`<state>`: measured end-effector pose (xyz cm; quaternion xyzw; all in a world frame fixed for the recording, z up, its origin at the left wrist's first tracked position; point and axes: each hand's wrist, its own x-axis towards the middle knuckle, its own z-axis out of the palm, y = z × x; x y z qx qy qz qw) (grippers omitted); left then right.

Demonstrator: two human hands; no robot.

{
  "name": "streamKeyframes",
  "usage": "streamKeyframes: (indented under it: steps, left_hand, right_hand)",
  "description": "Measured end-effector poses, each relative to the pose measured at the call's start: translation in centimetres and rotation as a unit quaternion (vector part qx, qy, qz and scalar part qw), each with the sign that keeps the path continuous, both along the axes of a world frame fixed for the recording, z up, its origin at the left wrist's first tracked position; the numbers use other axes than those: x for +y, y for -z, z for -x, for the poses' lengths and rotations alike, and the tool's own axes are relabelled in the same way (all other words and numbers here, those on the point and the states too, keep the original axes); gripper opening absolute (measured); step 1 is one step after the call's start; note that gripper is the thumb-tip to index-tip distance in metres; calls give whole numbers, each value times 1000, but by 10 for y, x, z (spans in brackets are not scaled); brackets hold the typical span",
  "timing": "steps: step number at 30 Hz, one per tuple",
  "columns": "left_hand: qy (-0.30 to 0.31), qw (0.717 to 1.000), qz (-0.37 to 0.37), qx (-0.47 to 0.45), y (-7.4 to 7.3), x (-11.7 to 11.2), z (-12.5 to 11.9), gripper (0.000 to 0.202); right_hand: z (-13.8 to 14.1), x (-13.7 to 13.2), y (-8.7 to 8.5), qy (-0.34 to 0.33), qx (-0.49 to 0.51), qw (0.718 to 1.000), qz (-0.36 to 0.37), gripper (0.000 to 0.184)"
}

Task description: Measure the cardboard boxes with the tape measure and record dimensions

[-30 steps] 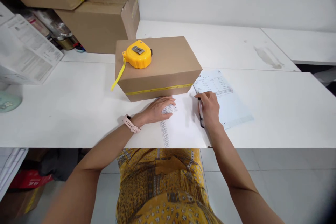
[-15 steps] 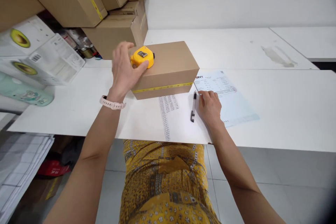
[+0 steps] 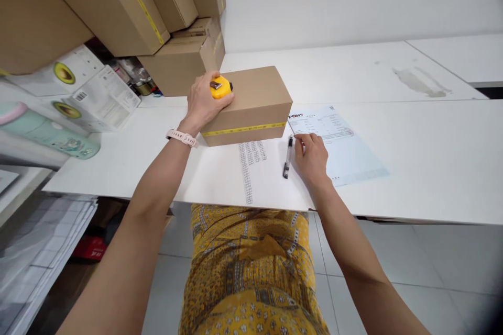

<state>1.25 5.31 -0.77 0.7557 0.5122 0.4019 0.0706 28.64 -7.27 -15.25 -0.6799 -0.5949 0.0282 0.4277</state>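
Observation:
My left hand [image 3: 204,98] is wrapped round a yellow tape measure [image 3: 221,88], thumb in front and fingers behind. The tape measure sits on top of a closed cardboard box [image 3: 257,91] with a strip of yellow tape along its front. My right hand [image 3: 312,157] rests on the desk with its fingers curled in, partly over a light blue printed sheet [image 3: 349,154]; nothing shows in it. Just left of that hand lies a black-and-clear pen [image 3: 288,157]. Under the pen and in front of the box is a white sheet [image 3: 220,178] with columns of small print.
Large cardboard boxes [image 3: 106,5] are stacked at the back left. Below them stand white cartons with avocado pictures [image 3: 94,97] and a mint-green bottle [image 3: 58,133] lying on its side. A stain marks the white desk [image 3: 432,157] at the far right.
My left hand has closed more firmly round the tape measure, its fingers now pressed against it. The view has shifted slightly. My right hand stays in place beside the pen.

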Motion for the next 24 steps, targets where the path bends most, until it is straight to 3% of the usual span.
streamKeyframes:
  steps: [3, 4, 6, 9, 10, 12, 15, 18, 21, 24]
  left_hand:
    - [54, 997, -20, -50, -2, -47, -12, 50]
    - [93, 993, 3, -66, 0, -69, -16, 52]
    - [187, 975, 86, -77, 9, -113, -22, 54]
    - [267, 931, 239, -76, 34, -166, -30, 52]
    - [270, 922, 266, -78, 43, -177, -32, 50]
    - [261, 921, 278, -83, 61, -189, -35, 45]
    - [249, 925, 268, -101, 75, -193, -35, 41]
    - [239, 912, 302, -139, 72, -192, -24, 43]
    - [211, 894, 354, -177, 54, -183, 2, 47]
    - [169, 912, 317, -199, 26, -158, 44, 48]
  right_hand:
    - [-1, -3, -10, -59, 193, 979, 9, 24]
    - [-1, -5, -14, -106, 267, 957, 33, 27]
    - [-1, -11, -23, -231, 385, 887, 107, 40]
    - [1, -19, -33, -413, 434, 768, 227, 60]
    - [2, -21, -35, -451, 426, 742, 254, 63]
    - [5, -23, -38, -498, 393, 715, 293, 62]
    - [8, -25, -39, -525, 357, 705, 317, 52]
    - [8, -24, -37, -511, 363, 720, 298, 49]
    - [-1, -20, -34, -418, 429, 773, 207, 49]
    - [-21, -5, -40, -284, 508, 807, 98, 57]
